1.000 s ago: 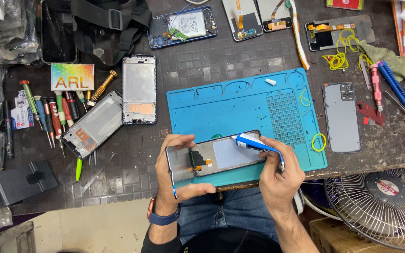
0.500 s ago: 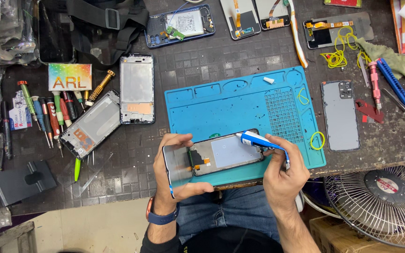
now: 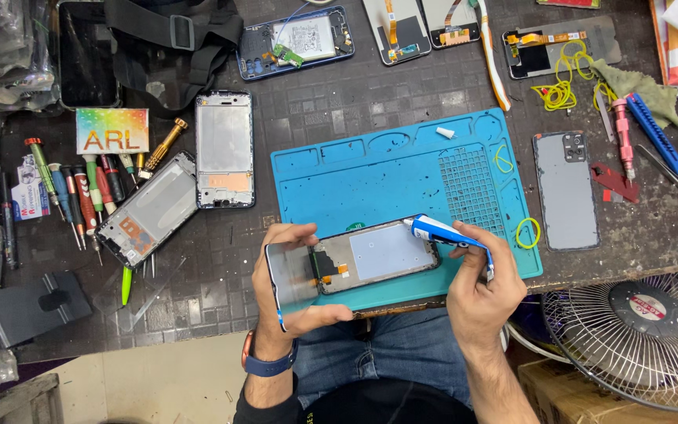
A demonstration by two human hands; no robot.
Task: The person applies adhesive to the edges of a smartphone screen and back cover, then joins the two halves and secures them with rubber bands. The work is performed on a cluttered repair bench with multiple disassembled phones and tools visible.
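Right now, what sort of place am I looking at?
Most likely a phone repair bench: a blue repair mat, a row of small screwdrivers, and opened phone frames. The left hand holds a phone screen panel.

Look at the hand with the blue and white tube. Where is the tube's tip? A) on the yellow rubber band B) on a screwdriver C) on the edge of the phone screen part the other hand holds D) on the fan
C: the right hand presses the glue tube against the top right edge of the screen panel gripped by the left hand.
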